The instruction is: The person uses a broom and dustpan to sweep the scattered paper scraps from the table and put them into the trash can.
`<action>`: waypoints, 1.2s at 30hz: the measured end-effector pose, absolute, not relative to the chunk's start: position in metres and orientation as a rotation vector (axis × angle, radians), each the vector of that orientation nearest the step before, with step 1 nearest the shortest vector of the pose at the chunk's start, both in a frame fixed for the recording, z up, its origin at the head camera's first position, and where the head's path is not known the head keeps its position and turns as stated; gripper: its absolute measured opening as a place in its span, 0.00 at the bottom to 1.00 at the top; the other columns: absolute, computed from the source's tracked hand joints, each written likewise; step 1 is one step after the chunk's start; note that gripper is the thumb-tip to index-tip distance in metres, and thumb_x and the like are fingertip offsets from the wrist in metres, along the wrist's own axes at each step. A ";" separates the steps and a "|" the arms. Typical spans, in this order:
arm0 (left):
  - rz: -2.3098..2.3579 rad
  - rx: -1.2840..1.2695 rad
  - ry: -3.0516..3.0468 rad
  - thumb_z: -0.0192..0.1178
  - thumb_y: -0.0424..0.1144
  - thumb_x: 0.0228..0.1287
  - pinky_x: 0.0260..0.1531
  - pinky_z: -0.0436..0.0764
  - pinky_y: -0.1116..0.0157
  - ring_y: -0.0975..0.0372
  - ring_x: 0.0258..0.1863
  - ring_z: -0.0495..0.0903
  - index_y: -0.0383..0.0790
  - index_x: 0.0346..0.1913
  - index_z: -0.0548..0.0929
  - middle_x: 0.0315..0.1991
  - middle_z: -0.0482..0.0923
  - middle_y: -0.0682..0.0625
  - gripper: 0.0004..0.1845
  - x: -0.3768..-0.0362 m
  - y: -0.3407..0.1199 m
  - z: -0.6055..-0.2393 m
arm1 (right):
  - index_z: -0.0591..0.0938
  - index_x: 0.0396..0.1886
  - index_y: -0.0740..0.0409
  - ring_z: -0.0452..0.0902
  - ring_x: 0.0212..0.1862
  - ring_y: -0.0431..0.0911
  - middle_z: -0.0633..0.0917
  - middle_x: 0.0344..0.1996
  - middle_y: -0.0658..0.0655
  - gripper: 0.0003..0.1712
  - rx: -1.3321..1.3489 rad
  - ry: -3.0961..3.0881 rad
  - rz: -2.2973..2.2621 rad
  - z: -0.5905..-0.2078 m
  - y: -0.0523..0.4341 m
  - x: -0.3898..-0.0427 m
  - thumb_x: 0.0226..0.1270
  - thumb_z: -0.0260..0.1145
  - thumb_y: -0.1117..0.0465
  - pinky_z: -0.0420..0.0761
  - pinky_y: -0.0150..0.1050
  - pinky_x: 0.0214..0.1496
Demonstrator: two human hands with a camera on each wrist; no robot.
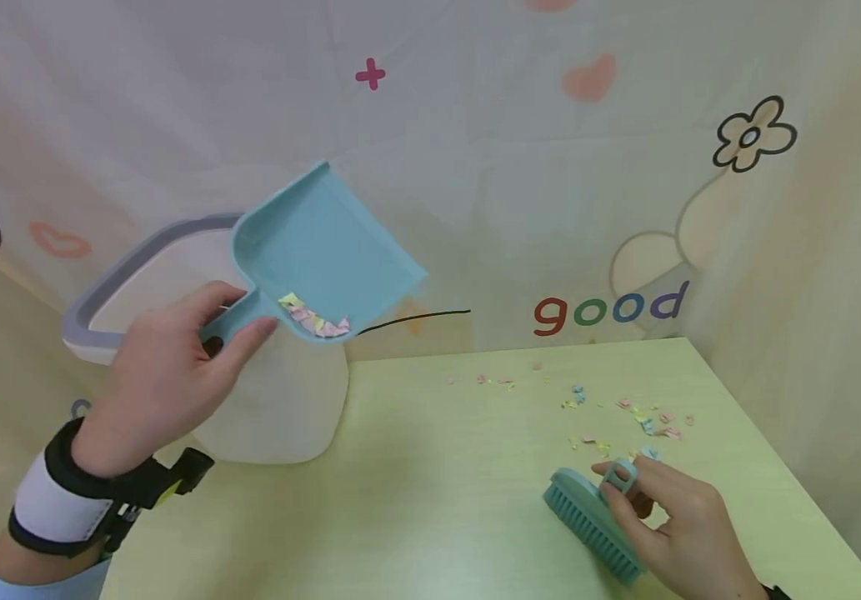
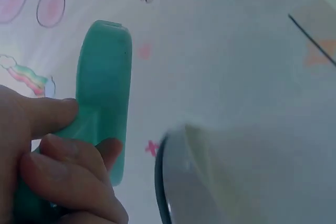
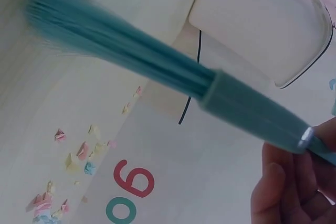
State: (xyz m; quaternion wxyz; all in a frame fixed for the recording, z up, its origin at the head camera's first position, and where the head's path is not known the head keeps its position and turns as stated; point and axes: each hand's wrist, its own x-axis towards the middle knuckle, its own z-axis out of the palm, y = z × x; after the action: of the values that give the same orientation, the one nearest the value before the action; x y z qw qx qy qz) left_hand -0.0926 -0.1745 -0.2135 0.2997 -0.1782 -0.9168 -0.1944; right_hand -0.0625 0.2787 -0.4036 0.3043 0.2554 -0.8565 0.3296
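My left hand (image 1: 175, 362) grips the short handle of a light blue dustpan (image 1: 325, 242), raised and tilted in front of a white bin with a grey rim (image 1: 280, 400). A small heap of pink and yellow paper scraps (image 1: 315, 321) lies in the pan's lower corner by the handle. In the left wrist view the dustpan (image 2: 105, 77) shows edge-on, with fingers wrapped about its handle. At the lower right, my right hand (image 1: 688, 521) pinches the handle of a teal brush (image 1: 595, 521), bristles turned toward the left. The right wrist view shows the brush (image 3: 247, 111) from the side.
Pink, yellow and blue paper scraps (image 1: 648, 423) are strewn over the right and back of the pale table (image 1: 430, 467). A printed curtain (image 1: 460, 167) hangs behind the table, with the word "good" low on it. The bin stands at the table's back left.
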 end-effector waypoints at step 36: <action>-0.453 -0.166 -2.191 0.74 0.37 0.62 0.26 0.60 0.79 0.85 0.24 0.59 0.30 0.49 0.85 0.29 0.81 0.35 0.17 -0.095 -0.231 -0.206 | 0.89 0.39 0.49 0.69 0.26 0.27 0.78 0.23 0.34 0.22 0.661 -2.265 0.877 -0.405 0.278 -0.063 0.47 0.77 0.76 0.69 0.19 0.28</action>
State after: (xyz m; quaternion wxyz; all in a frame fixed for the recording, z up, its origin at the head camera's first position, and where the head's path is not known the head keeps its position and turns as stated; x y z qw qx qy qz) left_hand -0.0955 -0.2309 -0.2064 0.4342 -0.0667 -0.8798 -0.1818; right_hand -0.0634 0.2779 -0.4051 0.3072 0.2499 -0.8563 0.3315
